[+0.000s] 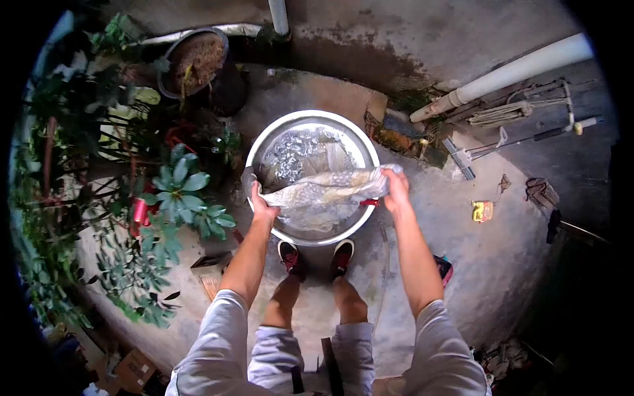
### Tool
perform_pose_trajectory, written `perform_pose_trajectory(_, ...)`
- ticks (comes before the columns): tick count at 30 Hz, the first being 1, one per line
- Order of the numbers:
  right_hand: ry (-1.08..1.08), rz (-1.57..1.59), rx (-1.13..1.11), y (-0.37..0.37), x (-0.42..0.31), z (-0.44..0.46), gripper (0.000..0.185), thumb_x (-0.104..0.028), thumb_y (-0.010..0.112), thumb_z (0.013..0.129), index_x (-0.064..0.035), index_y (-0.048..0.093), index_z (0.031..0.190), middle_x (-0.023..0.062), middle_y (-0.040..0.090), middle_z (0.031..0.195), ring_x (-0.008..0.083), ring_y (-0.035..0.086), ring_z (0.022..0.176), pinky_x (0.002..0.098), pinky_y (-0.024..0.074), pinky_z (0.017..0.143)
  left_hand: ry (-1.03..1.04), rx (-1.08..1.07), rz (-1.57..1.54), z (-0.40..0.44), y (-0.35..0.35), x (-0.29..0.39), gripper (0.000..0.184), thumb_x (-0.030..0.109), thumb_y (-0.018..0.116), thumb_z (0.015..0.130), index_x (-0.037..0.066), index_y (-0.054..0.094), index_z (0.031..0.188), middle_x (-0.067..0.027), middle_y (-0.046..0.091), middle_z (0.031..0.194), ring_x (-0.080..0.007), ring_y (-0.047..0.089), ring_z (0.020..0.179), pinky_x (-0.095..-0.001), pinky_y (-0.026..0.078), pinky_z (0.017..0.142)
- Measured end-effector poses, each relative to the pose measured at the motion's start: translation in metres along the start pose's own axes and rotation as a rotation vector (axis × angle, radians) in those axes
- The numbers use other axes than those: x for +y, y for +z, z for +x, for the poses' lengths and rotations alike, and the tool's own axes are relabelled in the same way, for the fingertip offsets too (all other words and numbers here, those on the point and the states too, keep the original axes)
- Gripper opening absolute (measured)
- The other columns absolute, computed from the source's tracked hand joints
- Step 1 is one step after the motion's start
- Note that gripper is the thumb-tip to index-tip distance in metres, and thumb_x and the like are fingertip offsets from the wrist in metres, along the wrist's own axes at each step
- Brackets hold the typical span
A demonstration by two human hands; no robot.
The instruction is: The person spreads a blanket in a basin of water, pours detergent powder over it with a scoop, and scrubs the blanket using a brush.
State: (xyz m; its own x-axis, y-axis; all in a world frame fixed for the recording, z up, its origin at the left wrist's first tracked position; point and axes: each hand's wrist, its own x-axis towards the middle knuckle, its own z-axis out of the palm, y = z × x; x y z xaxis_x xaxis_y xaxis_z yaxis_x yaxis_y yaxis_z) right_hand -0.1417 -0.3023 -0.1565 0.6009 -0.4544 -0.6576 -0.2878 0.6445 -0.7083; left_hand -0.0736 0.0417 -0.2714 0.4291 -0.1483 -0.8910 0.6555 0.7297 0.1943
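Cloth: a pale, patterned cloth [323,188] hangs bunched lengthwise between two bare hands, above a round metal basin [310,115]; whether it touches the water cannot be told
Left hand: the left hand [265,207] grips one end of the cloth, fingers closed, over the basin's near left rim
Right hand: the right hand [395,187] pinches the other end in closed fingers, just beyond the basin's right rim
Basin: water [290,155] glints inside; a small red object [369,202] lies at the right rim, just beside the cloth
Feet: two dark red shoes [288,256] stand on the concrete ground [436,224] near the basin
Surroundings: leafy plants [181,185] to the left; a yellow packet [482,211] and a long-handled tool [462,158] to the right
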Motion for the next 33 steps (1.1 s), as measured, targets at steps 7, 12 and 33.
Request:
perform_pose_trajectory(7, -0.054, -0.309, -0.143, -0.071, 0.165, 0.279, 0.040, -0.006, 0.065, 0.079, 0.0031, 0.054, 0.116, 0.0168, 0.064, 0.103, 0.0288, 0.063, 0.097, 0.0396, 0.0515, 0.085, 0.080, -0.197, -0.060, 0.257, -0.075, -0.032, 0.030, 0.021, 0.056, 0.076, 0.003, 0.061, 0.100, -0.0137, 0.066, 0.103, -0.0324, 0.062, 0.097, -0.0470, 0.046, 0.097)
perform_pose_trajectory(12, -0.857, -1.053, -0.214, -0.055, 0.319, 0.275, 0.060, -0.014, 0.070, 0.074, 0.0027, 0.048, 0.127, 0.0236, 0.052, 0.122, 0.0399, 0.047, 0.119, 0.0462, 0.0347, 0.104, 0.011, -0.431, -0.116, 0.361, -0.055, -0.042, 0.016, 0.015, 0.049, 0.079, 0.002, 0.056, 0.084, -0.0139, 0.064, 0.089, -0.0310, 0.063, 0.087, -0.0458, 0.049, 0.093)
perform_pose_trajectory(33, -0.751, -1.473, -0.640, -0.093, 0.309, 0.214, 0.030, -0.027, 0.061, 0.083, -0.0114, 0.068, 0.107, 0.0166, 0.069, 0.092, 0.0337, 0.068, 0.082, 0.0434, 0.0543, 0.076, 0.124, -0.246, 0.255, 0.436, -0.193, -0.031, 0.019, -0.004, 0.036, 0.080, 0.001, 0.054, 0.080, -0.0142, 0.056, 0.082, -0.0265, 0.060, 0.069, -0.0474, 0.057, 0.061)
